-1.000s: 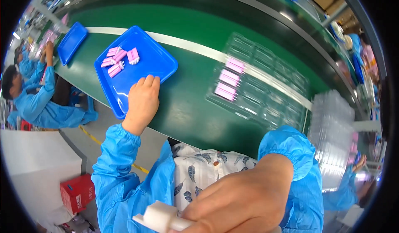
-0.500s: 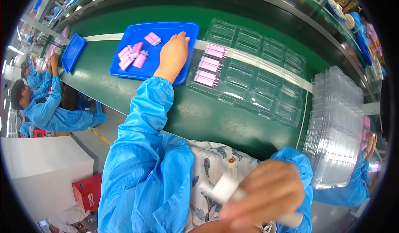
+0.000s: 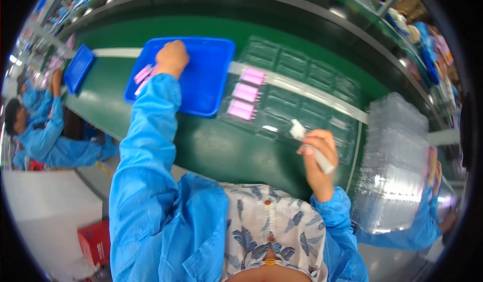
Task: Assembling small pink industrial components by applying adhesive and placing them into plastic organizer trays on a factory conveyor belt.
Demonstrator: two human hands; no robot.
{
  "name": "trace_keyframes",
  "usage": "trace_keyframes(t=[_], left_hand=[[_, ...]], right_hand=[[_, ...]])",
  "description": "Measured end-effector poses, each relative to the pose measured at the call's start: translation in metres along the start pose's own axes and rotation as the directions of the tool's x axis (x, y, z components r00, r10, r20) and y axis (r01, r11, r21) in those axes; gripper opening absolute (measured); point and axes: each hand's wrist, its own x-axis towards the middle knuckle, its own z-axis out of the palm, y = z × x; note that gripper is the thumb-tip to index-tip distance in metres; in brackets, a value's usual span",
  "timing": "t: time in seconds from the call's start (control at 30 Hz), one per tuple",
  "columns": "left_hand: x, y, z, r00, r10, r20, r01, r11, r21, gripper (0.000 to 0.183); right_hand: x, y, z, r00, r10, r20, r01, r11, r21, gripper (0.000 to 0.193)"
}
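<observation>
My smock (image 3: 201,226) is light blue and slightly glossy, with long sleeves (image 3: 148,131) and gathered cuffs (image 3: 328,196). Beneath, my white shirt (image 3: 283,220) bears blue-grey leaf prints (image 3: 244,237) and orange-brown buttons (image 3: 267,202).

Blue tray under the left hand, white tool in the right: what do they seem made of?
Blue tray: probably moulded plastic, smooth satin finish; even colour, rounded corners. White tool: perhaps matt plastic; evenly pale, though blur leaves this open.

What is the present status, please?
Left hand over blue tray, grip unclear. Right hand holding white tool. Three pink pieces in clear tray; left sleeve partly blocks others.
</observation>
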Motion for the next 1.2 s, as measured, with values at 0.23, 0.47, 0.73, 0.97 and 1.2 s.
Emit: trace_keyframes(t=[0.23,0.47,0.73,0.97,1.2], left_hand=[[-0.019,-0.026,0.030,0.983,-0.051,-0.178,0.035,0.995,-0.090,0.037],[-0.128,0.016,-0.041,0.944,0.132,-0.302,-0.326,0.506,-0.798,0.031],[-0.263,0.070,0.003,0.873,0.472,0.126,0.107,0.067,-0.992,0.029],[-0.260,0.072,-0.002,0.859,0.497,-0.122,-0.255,0.210,-0.944,0.031],[-0.260,0.070,0.008,0.816,0.516,-0.260,-0.423,0.226,-0.878,0.032]], right_hand=[[-0.009,0.024,0.014,0.997,0.073,0.012,-0.074,0.992,0.098,0.011],[-0.010,0.015,0.010,0.991,0.124,0.048,-0.131,0.968,0.215,0.003],[0.006,-0.003,0.014,0.983,0.135,0.127,-0.163,0.956,0.243,0.003],[0.009,-0.018,0.025,0.953,-0.039,0.301,-0.028,0.977,0.212,0.005],[0.012,-0.021,0.034,0.970,-0.008,0.245,-0.050,0.972,0.230,0.018]])
